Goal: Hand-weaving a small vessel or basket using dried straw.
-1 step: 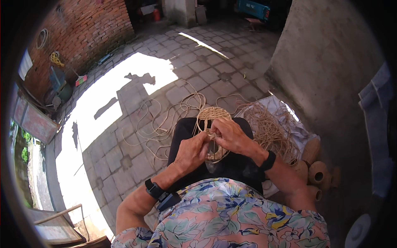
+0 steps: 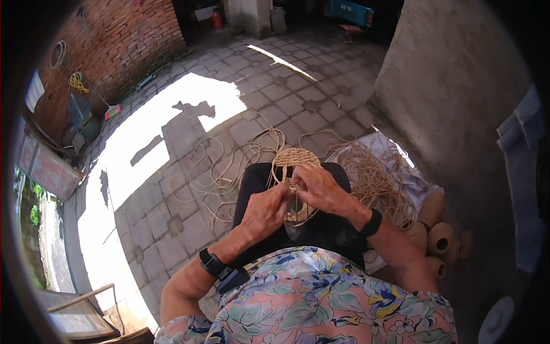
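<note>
Over my lap I hold a small woven basket point(image 2: 297, 156) of straw-coloured cord. Its far end is a tightly woven rounded wall, and a braided ring point(image 2: 301, 217) forms the near end, with open gaps and thin ribs between. My left hand point(image 2: 266, 207) pinches the basket's middle from the left, fingertips closed on the cord. From the right, my right hand point(image 2: 321, 186) reaches over it with bent fingers gripping the same spot. Both sets of fingertips nearly meet, and the exact strand between them is hidden. Long loose cord point(image 2: 220, 166) trails off over the paving to the left.
A tangled heap of cord point(image 2: 375, 178) lies on a white sheet point(image 2: 432, 192) to the right. Beside it sit several round woven pots point(image 2: 441, 239) with dark openings. A grey wall point(image 2: 452, 86) rises at the right, a brick wall point(image 2: 126, 34) at the far left.
</note>
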Available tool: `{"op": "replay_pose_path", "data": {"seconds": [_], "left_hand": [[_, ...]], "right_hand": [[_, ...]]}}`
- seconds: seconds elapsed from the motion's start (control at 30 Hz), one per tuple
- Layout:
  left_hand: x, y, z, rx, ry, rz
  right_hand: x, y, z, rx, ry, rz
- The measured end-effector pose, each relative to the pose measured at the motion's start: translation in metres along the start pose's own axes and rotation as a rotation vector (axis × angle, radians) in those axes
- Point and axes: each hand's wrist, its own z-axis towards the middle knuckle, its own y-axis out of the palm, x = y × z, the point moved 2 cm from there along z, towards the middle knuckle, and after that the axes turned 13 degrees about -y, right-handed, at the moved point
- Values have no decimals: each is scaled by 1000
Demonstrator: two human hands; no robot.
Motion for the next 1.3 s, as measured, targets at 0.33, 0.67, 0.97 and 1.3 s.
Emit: {"op": "replay_pose_path", "data": {"seconds": [0.33,0.67,0.97,1.3], "left_hand": [[-7,-25,64,-112,53,-52],[-27,-22,67,136,0,-204],[-28,-16,19,98,35,-108],[-13,-6,11,93,433,385]], "right_hand": [[-2,0,-2,56,-13,33],[-23,-1,-1,5,-74,-288],[2,9,6,-122,103,-160],[6,7,5,-195,146,-125]]}}
